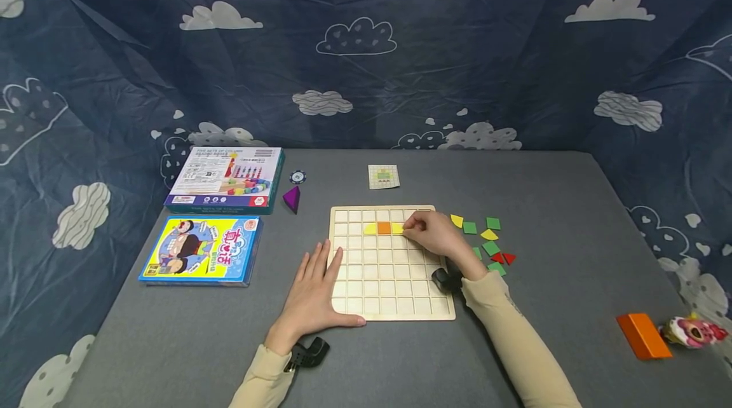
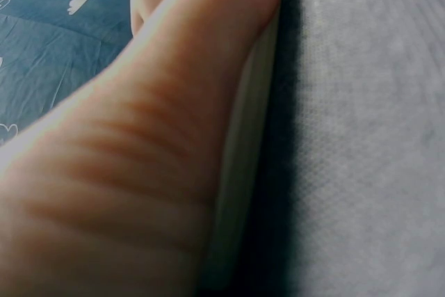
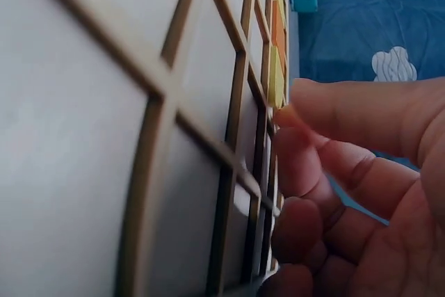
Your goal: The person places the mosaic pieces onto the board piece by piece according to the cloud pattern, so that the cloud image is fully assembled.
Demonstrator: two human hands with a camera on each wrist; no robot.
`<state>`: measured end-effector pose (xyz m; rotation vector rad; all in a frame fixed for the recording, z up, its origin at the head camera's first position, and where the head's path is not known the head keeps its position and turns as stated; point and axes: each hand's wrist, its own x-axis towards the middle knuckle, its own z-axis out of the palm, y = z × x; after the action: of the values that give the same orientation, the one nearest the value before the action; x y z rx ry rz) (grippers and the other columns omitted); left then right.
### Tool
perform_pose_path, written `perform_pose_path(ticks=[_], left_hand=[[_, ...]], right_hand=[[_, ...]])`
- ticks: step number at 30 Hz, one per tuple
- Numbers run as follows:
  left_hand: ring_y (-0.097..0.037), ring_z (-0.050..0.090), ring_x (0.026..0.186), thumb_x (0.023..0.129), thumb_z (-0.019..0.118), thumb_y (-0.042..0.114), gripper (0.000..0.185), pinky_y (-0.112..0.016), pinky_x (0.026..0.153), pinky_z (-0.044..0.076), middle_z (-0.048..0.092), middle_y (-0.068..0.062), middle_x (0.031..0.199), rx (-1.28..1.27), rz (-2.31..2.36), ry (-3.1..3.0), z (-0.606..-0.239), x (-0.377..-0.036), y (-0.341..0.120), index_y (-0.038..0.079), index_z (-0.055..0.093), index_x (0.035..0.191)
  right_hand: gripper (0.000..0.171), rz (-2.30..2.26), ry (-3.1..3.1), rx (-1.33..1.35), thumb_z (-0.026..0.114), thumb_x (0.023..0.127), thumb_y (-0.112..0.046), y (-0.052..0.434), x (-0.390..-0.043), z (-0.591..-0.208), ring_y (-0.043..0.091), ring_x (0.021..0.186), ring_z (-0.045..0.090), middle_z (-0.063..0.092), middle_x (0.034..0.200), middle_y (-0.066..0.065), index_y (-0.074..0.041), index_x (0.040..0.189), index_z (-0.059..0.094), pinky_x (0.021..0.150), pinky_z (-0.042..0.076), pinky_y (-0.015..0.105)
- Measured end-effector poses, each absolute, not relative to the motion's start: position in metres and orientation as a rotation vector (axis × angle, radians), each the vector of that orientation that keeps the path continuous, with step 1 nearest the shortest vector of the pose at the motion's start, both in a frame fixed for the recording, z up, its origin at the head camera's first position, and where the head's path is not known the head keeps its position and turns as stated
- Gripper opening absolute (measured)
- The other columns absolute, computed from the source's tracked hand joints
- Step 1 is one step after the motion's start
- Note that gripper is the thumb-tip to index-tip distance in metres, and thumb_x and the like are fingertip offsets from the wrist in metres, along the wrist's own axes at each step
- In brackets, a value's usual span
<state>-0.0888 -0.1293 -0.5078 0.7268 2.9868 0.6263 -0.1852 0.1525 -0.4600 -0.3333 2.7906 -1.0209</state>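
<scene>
A pale wooden grid board [image 1: 372, 274] lies on the table. In one of its upper rows sit a yellow tile [image 1: 370, 228], an orange square tile [image 1: 384, 227] and another yellow tile [image 1: 397, 228]. My right hand [image 1: 437, 233] has its thumb and forefinger at that right-hand yellow tile [image 3: 277, 78], pinching at its edge; the other fingers curl in. My left hand [image 1: 314, 293] rests with spread fingers at the board's lower left corner, its thumb along the near edge. The left wrist view is mostly filled by the base of that hand [image 2: 160, 109].
Loose green squares [image 1: 493, 223], yellow pieces [image 1: 488, 234] and red triangles [image 1: 509, 258] lie right of the board. A small pattern card [image 1: 383, 176] is behind it. Two boxes [image 1: 200, 249], a purple piece [image 1: 291, 199] and a round chip [image 1: 297, 176] stand left; an orange block [image 1: 643, 336] and figurine [image 1: 693, 332] right.
</scene>
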Motion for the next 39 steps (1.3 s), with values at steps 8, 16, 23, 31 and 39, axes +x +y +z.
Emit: perform_pose_path(ticks=[8, 16, 23, 31, 39], left_hand=[[-0.029, -0.001, 0.143, 0.058, 0.06, 0.085, 0.13, -0.043, 0.113, -0.001, 0.003, -0.018, 0.157, 0.74, 0.629, 2.992, -0.509, -0.089, -0.129, 0.007, 0.015, 0.152], [-0.03, 0.0, 0.143, 0.058, 0.061, 0.084, 0.13, -0.044, 0.113, -0.001, 0.004, -0.018, 0.156, 0.746, 0.628, 2.997, -0.508, -0.089, -0.13, 0.007, 0.016, 0.152], [-0.029, -0.001, 0.143, 0.058, 0.058, 0.087, 0.13, -0.043, 0.113, -0.001, 0.003, -0.018, 0.157, 0.739, 0.632, 2.993, -0.508, -0.089, -0.13, 0.007, 0.016, 0.152], [-0.03, 0.0, 0.143, 0.058, 0.059, 0.085, 0.13, -0.044, 0.113, 0.0, 0.004, -0.019, 0.156, 0.753, 0.62, 3.006, -0.508, -0.089, -0.129, 0.007, 0.016, 0.152], [-0.03, 0.001, 0.143, 0.058, 0.058, 0.086, 0.13, -0.044, 0.113, 0.001, 0.005, -0.019, 0.156, 0.747, 0.597, 3.011, -0.508, -0.089, -0.129, 0.007, 0.016, 0.152]], right_hand=[[0.011, -1.156, 2.835, -0.273, 0.069, 0.088, -0.019, 0.179, -0.177, -0.46, 0.017, 0.057, 0.046, 0.056, 0.067, 0.0, -0.008, 0.088, 0.071, 0.053, 0.036, 0.03], [0.013, -1.133, 2.977, -0.14, 0.067, 0.09, -0.02, 0.215, -0.175, -0.456, 0.019, 0.062, 0.052, 0.063, 0.077, 0.003, -0.007, 0.092, 0.071, 0.05, 0.042, 0.036], [0.018, -1.054, 2.959, -0.065, 0.069, 0.088, -0.021, 0.236, -0.182, -0.451, 0.022, 0.067, 0.054, 0.065, 0.084, 0.008, -0.005, 0.096, 0.07, 0.055, 0.041, 0.033], [0.022, -0.922, 2.903, -0.083, 0.07, 0.086, -0.015, 0.242, -0.19, -0.453, 0.029, 0.084, 0.058, 0.066, 0.092, 0.013, -0.001, 0.102, 0.07, 0.07, 0.045, 0.043], [0.025, -0.82, 2.931, -0.078, 0.072, 0.084, -0.016, 0.239, -0.193, -0.454, 0.031, 0.085, 0.057, 0.064, 0.094, 0.016, 0.002, 0.102, 0.07, 0.072, 0.045, 0.046]])
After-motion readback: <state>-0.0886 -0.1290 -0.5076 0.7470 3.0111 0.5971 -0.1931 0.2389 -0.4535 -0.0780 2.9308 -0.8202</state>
